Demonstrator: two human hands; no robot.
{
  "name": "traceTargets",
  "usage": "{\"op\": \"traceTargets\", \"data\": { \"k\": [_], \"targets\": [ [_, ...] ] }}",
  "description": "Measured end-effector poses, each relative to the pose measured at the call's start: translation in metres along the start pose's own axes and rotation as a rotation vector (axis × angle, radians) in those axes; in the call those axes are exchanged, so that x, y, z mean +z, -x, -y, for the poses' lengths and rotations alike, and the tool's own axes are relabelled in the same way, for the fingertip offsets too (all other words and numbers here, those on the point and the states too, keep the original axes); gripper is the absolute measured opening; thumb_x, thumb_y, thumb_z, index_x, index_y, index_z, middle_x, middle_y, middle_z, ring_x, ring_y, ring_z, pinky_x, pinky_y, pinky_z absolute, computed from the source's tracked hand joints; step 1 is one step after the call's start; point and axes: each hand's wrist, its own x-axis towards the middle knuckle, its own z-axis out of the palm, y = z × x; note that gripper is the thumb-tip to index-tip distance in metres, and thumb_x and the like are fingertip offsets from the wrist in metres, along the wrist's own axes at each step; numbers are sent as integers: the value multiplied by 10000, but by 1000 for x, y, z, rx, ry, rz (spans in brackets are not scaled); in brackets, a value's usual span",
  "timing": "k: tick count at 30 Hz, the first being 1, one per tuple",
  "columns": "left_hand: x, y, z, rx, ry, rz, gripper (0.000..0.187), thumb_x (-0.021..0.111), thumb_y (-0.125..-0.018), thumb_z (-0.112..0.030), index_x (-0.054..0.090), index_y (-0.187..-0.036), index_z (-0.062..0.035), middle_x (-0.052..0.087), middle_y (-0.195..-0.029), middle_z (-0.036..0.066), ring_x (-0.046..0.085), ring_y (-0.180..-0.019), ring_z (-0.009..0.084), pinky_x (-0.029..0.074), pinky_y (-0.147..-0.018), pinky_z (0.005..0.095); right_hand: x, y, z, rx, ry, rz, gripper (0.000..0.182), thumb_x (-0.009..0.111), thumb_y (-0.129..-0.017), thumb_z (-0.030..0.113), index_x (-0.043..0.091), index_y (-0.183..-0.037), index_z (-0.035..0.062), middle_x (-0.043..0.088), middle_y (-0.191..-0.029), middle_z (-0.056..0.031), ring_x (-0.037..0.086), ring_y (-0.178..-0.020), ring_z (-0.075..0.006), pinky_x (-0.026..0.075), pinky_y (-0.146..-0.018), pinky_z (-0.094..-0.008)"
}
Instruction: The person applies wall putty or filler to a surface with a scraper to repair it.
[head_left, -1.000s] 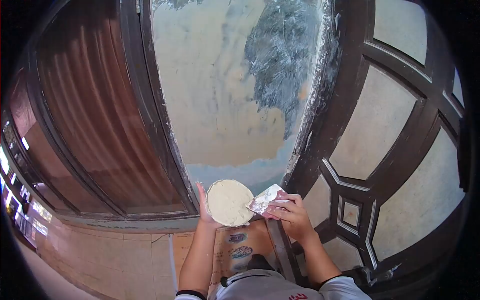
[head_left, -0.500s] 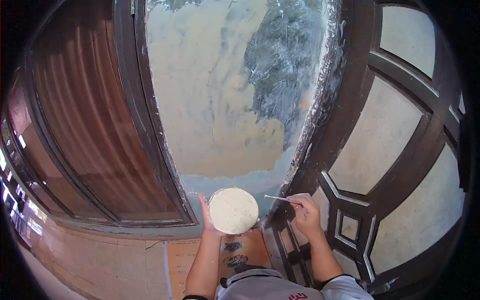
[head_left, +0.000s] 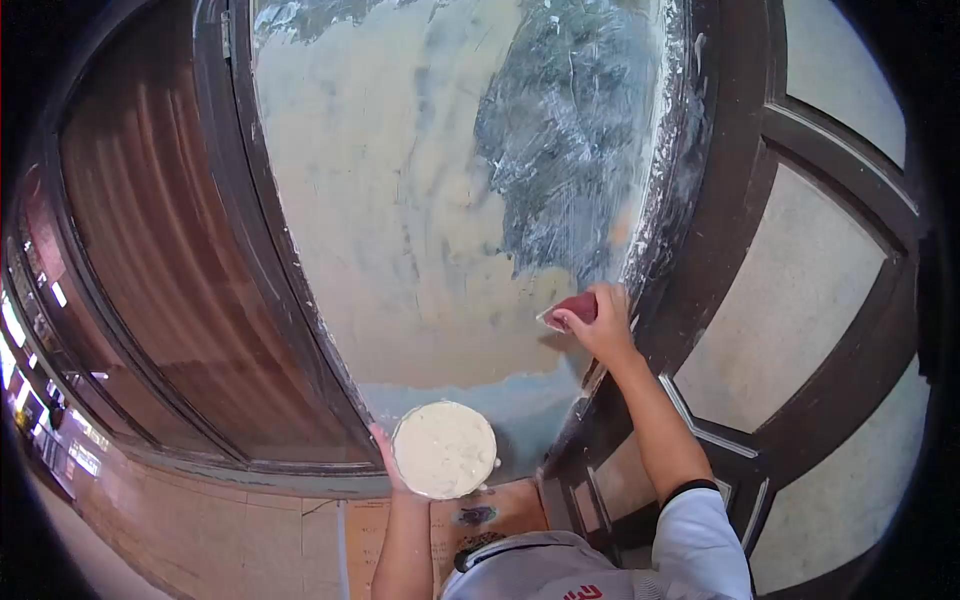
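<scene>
My left hand (head_left: 388,462) grips a round tub (head_left: 445,450) from its left side, and cream-coloured putty fills it up to the rim. In my right hand (head_left: 607,325) is a putty scraper (head_left: 574,311) with a dark red body and a pale edge. The scraper is against or very close to the lower right of the wall panel (head_left: 420,250). Cream putty covers much of that panel. A grey, streaked patch (head_left: 570,140) shows at its upper right.
A dark wooden frame (head_left: 290,250) with white smears borders the panel. To the left is a glazed door (head_left: 150,270) with a brown curtain behind it. A panelled dark door (head_left: 740,300) stands right. Orange printed sheeting (head_left: 375,530) lies on the tiled floor (head_left: 240,530).
My right hand has risen from beside the tub to the panel with the scraper, whose broad face now shows. The tub sits slightly lower and further left in view.
</scene>
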Motion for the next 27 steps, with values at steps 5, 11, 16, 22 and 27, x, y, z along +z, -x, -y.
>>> {"op": "traceTargets", "data": {
  "k": [5,11,16,22,27],
  "targets": [
    [22,2,-1,31,64,110,1135,328,-860,-938,517,-1472,-2,567,-1466,216,579,-1291,433,494,-1043,642,26,-34,-13,-191,30,-21,547,881,-764,410,632,-1061,24,625,-1045,-148,547,-976,-370,433,-855,-486],
    [-31,1,-20,133,76,-31,1158,330,-837,-951,446,-1522,-25,528,-1500,225,566,-1286,486,500,-949,734,46,-52,-17,-256,83,78,505,852,-771,452,648,-1015,60,610,-996,-118,540,-972,-349,385,-851,-474],
    [-24,-5,-24,230,-113,-53,1164,326,-842,-952,491,-1492,-1,556,-1481,224,594,-1272,450,513,-1000,661,42,-66,-23,-291,54,-16,489,837,-787,461,647,-998,64,604,-975,-116,534,-948,-345,378,-831,-473],
    [-28,-6,-29,186,-201,-70,1141,308,-871,-929,498,-1487,13,579,-1460,204,590,-1291,400,503,-1058,586,46,-62,-17,-406,95,55,505,831,-787,483,631,-971,58,591,-935,-115,527,-899,-336,383,-797,-463],
    [-30,-9,-26,210,-138,-163,1118,318,-870,-929,532,-1466,-7,598,-1443,196,598,-1279,411,506,-1057,588,46,-65,-26,-330,53,-48,521,836,-773,502,632,-942,53,595,-932,-121,537,-897,-338,390,-797,-458]
  ]
}}
